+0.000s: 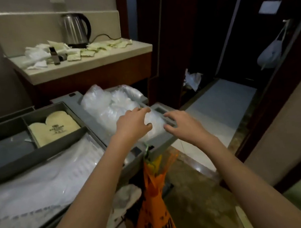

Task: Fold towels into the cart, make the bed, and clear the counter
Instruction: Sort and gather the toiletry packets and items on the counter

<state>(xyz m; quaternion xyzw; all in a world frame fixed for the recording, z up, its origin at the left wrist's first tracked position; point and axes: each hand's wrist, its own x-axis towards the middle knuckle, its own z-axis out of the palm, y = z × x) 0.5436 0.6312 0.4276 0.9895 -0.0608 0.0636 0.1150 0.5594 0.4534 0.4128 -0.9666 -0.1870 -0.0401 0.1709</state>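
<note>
While crinkly clear plastic bags point(110, 103) fill the grey cart point(81, 111) end, left hand point(132, 124) and right hand point(182, 123) reach over them, fingers spread, holding nothing.

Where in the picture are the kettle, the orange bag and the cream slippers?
kettle point(74, 29), head view, on its steel body.
orange bag point(155, 208), head view, on its printed side.
slippers point(56, 128), head view, on the logo.
</note>
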